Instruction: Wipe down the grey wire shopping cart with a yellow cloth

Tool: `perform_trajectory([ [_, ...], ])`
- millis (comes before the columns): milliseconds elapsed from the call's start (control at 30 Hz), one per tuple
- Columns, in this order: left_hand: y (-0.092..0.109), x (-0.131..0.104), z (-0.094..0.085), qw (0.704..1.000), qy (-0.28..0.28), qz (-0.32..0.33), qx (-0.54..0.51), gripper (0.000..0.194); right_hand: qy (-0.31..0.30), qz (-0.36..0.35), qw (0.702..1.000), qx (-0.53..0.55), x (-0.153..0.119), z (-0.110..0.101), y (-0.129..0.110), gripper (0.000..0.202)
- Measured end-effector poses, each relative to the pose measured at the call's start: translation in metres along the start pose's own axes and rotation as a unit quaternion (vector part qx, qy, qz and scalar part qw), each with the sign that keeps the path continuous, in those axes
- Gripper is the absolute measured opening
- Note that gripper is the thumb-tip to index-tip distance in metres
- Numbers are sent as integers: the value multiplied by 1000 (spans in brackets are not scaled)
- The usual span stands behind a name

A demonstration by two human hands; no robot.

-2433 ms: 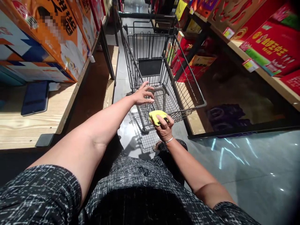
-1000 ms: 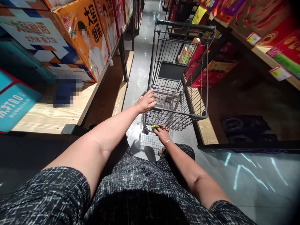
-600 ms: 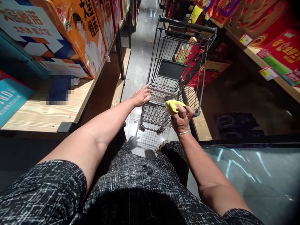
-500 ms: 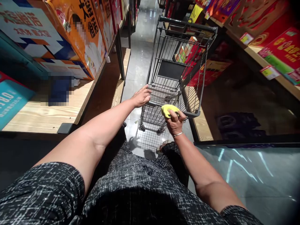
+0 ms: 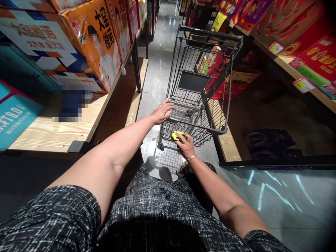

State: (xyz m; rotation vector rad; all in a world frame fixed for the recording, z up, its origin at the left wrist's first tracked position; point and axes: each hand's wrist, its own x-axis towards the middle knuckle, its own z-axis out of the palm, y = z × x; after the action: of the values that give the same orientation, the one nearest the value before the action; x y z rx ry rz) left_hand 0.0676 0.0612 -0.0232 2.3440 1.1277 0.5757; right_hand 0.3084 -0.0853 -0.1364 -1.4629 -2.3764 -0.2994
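Note:
A dark wire shopping cart [image 5: 193, 82] stands in front of me in the aisle. My left hand [image 5: 162, 112] lies at the near left corner of its rim, fingers stretched out; whether it bears on the rim I cannot tell. Bunched in the fingers of my right hand [image 5: 187, 145] is a yellow cloth [image 5: 176, 135], held low by the cart's near end, in front of the lower wire mesh. The palm side of the right hand is hidden.
On the left, a wooden shelf [image 5: 86, 131] bears orange drink boxes [image 5: 91, 45] and a turquoise box [image 5: 21, 115]. Red packages [image 5: 315, 61] line the right shelf, with price tags along its edge. Tiled floor [image 5: 154, 66] runs ahead between the shelves.
My right hand has moved left and down with the yellow cloth, away from the cart's near rim. The left hand stays at the rim's left corner. The view has shifted slightly.

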Motion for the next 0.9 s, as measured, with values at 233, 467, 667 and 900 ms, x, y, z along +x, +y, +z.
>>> perform_trajectory([
  [233, -4, 3, 4, 1000, -8, 8, -24, 47, 123, 55, 991, 8, 91, -75, -23, 44],
  [467, -9, 1, -4, 1000, -23, -8, -5, 43, 56, 71, 996, -14, 73, -102, 8, 39],
  [667, 12, -2, -18, 996, -22, -53, 64, 48, 80, 174, 979, -64, 9, -139, 83, 43],
  [900, 60, -20, -5, 976, -89, 23, 199, 53, 97, 249, 963, -40, 28, -121, 53, 55],
])
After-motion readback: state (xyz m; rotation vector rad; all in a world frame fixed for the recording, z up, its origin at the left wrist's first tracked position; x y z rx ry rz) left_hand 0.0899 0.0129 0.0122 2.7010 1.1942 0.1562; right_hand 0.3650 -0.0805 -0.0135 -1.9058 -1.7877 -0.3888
